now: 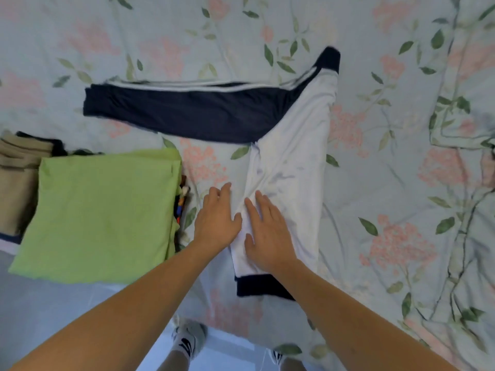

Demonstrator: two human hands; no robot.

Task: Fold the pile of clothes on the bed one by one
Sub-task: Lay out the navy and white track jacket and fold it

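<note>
Both hands flat on the white jacket [292,156], fingers straight, nothing pinched. Left hand [217,220] sits at the body's left edge, partly on the bedsheet [401,162]; right hand [267,234] presses the body just beside it. Fabric is bunched into creases between the two.

Step looks like smoothing the folded body before the next fold. To do it well: sweep palms outward from that bunch, away from the person, keep the left edge straight, don't drag the layers underneath.

Jacket lies mid-bed. White body's long axis runs near-to-far, navy hem band [257,286] closest to the person, far end tipped slightly right. Navy sleeve [174,111] with white stripes sticks out left, roughly crosswise to the body; probably needs folding in next.

Folded green garment [101,215] and a tan stack [16,183] sit well left.
</note>
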